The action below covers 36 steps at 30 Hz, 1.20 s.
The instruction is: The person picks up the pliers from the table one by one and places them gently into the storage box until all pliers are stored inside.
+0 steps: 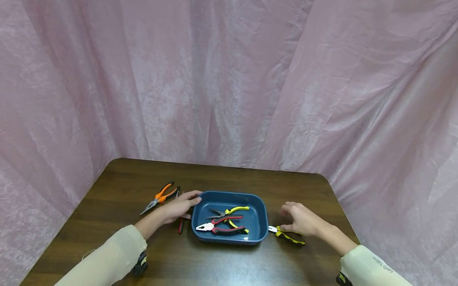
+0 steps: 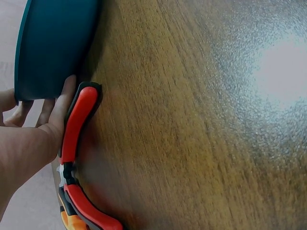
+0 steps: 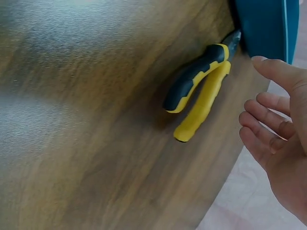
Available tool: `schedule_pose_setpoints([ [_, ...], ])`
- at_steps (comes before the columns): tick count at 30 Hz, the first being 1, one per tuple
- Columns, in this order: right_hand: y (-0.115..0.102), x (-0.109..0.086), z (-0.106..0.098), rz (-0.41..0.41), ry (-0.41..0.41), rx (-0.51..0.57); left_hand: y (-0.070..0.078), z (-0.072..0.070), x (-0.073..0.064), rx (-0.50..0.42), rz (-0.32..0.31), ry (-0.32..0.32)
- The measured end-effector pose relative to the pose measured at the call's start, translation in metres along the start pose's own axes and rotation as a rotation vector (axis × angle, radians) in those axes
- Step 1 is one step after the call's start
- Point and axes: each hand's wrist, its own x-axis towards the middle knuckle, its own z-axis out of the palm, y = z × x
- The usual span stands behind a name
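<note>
Left hand (image 1: 177,207) relaxed against blue tray (image 1: 255,216); right hand (image 1: 301,219), loosely spread, near yellow-black pliers (image 3: 205,101)

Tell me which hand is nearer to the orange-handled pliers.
Left. The left hand touches the left end of the blue tray, close by the orange-handled pliers, on their right; the right hand is much farther off, beyond the tray's right end.

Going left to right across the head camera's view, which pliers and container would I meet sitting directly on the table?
Orange-handled pliers, red-handled pliers partly hidden by the left hand, blue tray, yellow-and-black pliers.
</note>
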Motion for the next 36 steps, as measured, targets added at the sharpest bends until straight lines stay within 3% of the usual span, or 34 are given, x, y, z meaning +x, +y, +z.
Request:
schedule_pose_setpoints([
  [4,0.001,-0.004,0.002,0.012,-0.027,0.011,-0.001,-0.001,0.001,-0.004,0.001,-0.003],
  [11,0.006,-0.013,0.008,-0.033,0.007,0.006,0.001,0.001,0.000,-0.008,0.005,-0.006],
  [22,0.011,-0.021,0.016,0.024,-0.053,0.011,-0.002,-0.002,0.002,0.012,-0.005,0.005],
  [36,0.013,-0.030,0.029,0.030,-0.057,0.006,-0.001,0.000,-0.001,0.002,0.000,0.011],
])
